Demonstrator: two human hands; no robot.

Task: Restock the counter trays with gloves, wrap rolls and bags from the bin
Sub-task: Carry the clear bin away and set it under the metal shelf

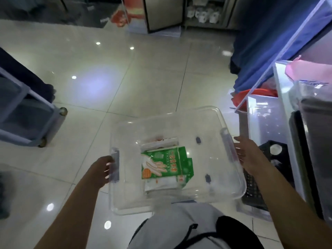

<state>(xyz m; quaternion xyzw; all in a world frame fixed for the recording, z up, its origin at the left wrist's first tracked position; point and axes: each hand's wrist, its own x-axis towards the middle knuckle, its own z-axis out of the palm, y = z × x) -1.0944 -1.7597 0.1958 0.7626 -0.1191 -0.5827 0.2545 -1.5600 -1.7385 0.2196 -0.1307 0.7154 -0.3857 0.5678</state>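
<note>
At far left, a grey wheeled cart stands on the glossy tiled floor. Nearer the middle, the person's left hand grips the left handle of a clear plastic bin, its fingers curled over the grey clip on that rim. The bin is held above the floor in front of the person's light trousers. Lying flat on the bin's bottom, roughly midway between the two hands and touching neither, is a green packet of gloves printed with a pale hand; a white packet lies partly under its near edge, and another pale item just beyond it is too blurred to identify. Two small dark fittings sit on the bin floor to the right of the packets. At the bin's right rim, the right hand reaches with fingers extended and loosely spread beside the handle, holding nothing; whether it touches the rim cannot be told. Right of that hand, a black crate sits low beside a white counter with clear trays, and blue cloth hangs beyond.
</note>
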